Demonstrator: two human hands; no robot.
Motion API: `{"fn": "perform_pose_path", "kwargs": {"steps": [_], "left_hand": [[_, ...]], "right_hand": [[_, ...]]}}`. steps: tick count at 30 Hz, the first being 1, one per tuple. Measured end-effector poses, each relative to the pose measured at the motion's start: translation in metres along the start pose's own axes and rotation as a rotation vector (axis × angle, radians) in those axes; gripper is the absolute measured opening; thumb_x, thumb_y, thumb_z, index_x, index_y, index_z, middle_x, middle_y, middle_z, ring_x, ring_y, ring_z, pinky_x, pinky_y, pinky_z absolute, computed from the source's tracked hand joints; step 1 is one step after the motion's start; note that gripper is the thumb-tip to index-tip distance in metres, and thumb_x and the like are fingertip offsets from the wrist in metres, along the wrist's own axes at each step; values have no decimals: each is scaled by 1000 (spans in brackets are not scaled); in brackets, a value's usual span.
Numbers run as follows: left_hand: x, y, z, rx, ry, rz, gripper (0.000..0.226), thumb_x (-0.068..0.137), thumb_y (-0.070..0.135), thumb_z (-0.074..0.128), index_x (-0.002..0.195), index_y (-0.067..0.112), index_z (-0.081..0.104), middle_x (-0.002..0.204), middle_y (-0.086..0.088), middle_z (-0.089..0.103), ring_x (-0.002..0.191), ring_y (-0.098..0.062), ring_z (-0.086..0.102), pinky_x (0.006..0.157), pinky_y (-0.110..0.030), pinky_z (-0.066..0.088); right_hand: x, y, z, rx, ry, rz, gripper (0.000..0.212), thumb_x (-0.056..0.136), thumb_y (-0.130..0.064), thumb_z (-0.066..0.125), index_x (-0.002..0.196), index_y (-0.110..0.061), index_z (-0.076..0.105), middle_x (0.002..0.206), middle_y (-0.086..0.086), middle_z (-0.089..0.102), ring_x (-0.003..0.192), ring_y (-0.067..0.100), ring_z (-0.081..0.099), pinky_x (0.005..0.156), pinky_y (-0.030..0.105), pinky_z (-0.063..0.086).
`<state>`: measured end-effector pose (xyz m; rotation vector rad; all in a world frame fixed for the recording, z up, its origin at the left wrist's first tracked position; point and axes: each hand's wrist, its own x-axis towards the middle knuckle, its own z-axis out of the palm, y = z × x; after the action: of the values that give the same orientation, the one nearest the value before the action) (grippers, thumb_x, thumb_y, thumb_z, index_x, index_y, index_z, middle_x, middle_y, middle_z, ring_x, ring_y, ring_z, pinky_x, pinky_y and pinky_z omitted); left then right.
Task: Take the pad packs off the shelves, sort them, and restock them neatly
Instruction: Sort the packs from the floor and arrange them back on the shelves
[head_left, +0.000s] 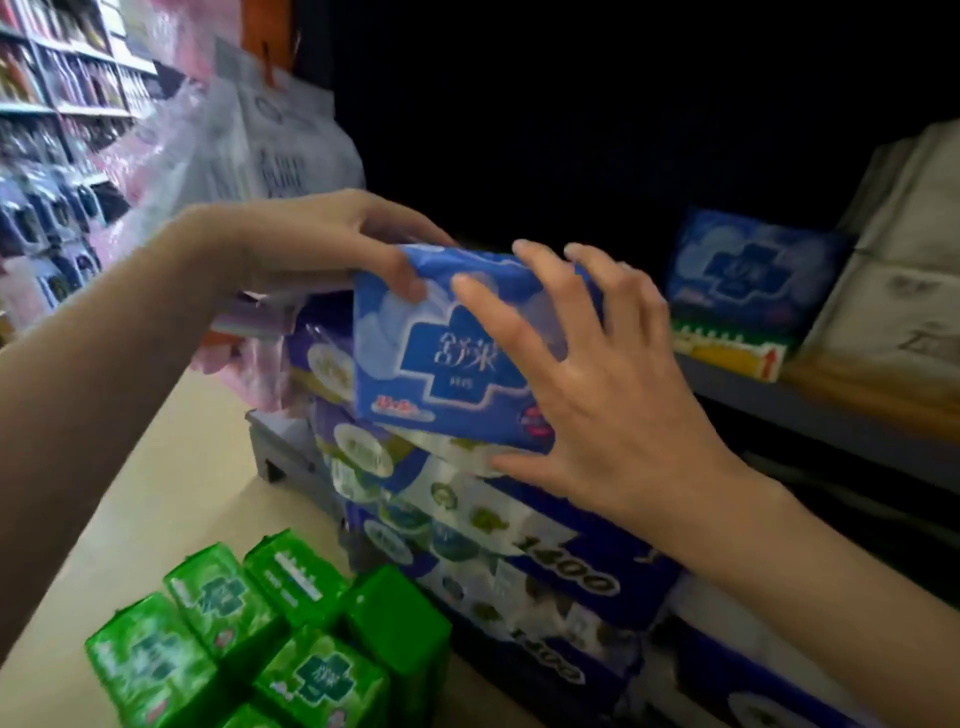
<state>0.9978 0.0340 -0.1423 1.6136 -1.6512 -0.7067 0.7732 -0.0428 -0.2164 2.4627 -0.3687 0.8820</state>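
A blue pad pack (441, 358) with a white cross logo is held in mid-air in front of the dark shelf. My left hand (332, 244) grips its top left corner, thumb on the front. My right hand (597, 379) clasps its right end, fingers spread over the face and thumb under the bottom edge. A second blue pad pack (753, 270) stands upright on the shelf (831, 415) at the right. Several green pad packs (270, 634) lie grouped on the floor at the lower left.
Stacked bulk tissue packs (519, 545) in blue and white wrap sit on a low grey pallet below the held pack. White packs (904, 249) fill the shelf's right end. Pink and clear bagged goods (249, 145) hang at the left, beyond them an aisle of shelves (62, 104).
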Motion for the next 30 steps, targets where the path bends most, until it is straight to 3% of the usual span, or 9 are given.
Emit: {"fn": "perform_pose_path", "kwargs": {"steps": [4, 7, 9, 11, 14, 17, 23, 26, 30], "left_hand": [[37, 39, 3, -9, 79, 118, 61, 47, 34, 71, 107, 25, 62, 104, 3, 70, 91, -7, 67, 73, -20, 54], [71, 54, 21, 96, 401, 293, 51, 71, 28, 74, 118, 22, 55, 111, 4, 60, 97, -3, 59, 76, -12, 50], [92, 57, 39, 350, 553, 420, 59, 80, 26, 67, 134, 18, 44, 129, -5, 49, 114, -13, 48, 93, -23, 44], [112, 52, 60, 567, 512, 445, 66, 84, 22, 62, 143, 18, 34, 142, -9, 38, 127, -24, 40, 105, -34, 34], [137, 39, 86, 665, 313, 348, 62, 89, 18, 55, 145, 21, 30, 151, -6, 29, 134, -29, 33, 109, -42, 30], [151, 27, 98, 608, 225, 260, 55, 94, 19, 49, 145, 24, 31, 152, -1, 28, 135, -25, 33, 108, -44, 33], [159, 15, 107, 720, 191, 200, 51, 95, 24, 45, 144, 26, 33, 151, 2, 32, 138, -23, 28, 111, -43, 27], [135, 1, 106, 720, 323, 249, 49, 93, 24, 48, 141, 25, 38, 147, 1, 36, 133, -25, 32, 108, -41, 28], [56, -46, 97, 556, 744, 502, 32, 87, 11, 48, 117, 10, 59, 118, -8, 55, 107, -22, 46, 88, -32, 33]], "right_hand": [[13, 37, -10, -236, 70, 48, 112, 57, -52, 81, 146, -28, 17, 142, 17, 25, 122, 40, 27, 98, 54, 24], [19, 83, -16, -332, 148, 122, 101, 58, -42, 81, 142, -28, 26, 136, 14, 23, 116, 36, 26, 93, 50, 22], [18, 117, -14, -413, 124, 184, 100, 58, -37, 84, 141, -26, 30, 135, 12, 21, 116, 35, 25, 91, 50, 21], [13, 148, -6, -472, 16, 254, 102, 55, -36, 87, 141, -24, 33, 136, 15, 24, 115, 37, 26, 91, 51, 21], [9, 184, 1, -519, -215, 280, 94, 52, -49, 87, 132, -17, 51, 133, 24, 41, 113, 40, 37, 95, 51, 26], [15, 196, -7, -493, -433, 269, 69, 78, -59, 62, 135, -24, 47, 134, 13, 43, 120, 34, 39, 103, 45, 25], [28, 191, 5, -396, -616, 385, 60, 90, -16, 58, 140, -20, 26, 132, 11, 41, 115, 32, 45, 84, 38, 43], [35, 172, 4, -355, -511, 431, 51, 89, -6, 54, 135, -15, 35, 126, 15, 45, 109, 35, 48, 81, 42, 42], [25, 89, -1, -24, -27, 242, 34, 86, -14, 56, 119, -6, 54, 115, 17, 54, 105, 37, 49, 85, 47, 41]]}}
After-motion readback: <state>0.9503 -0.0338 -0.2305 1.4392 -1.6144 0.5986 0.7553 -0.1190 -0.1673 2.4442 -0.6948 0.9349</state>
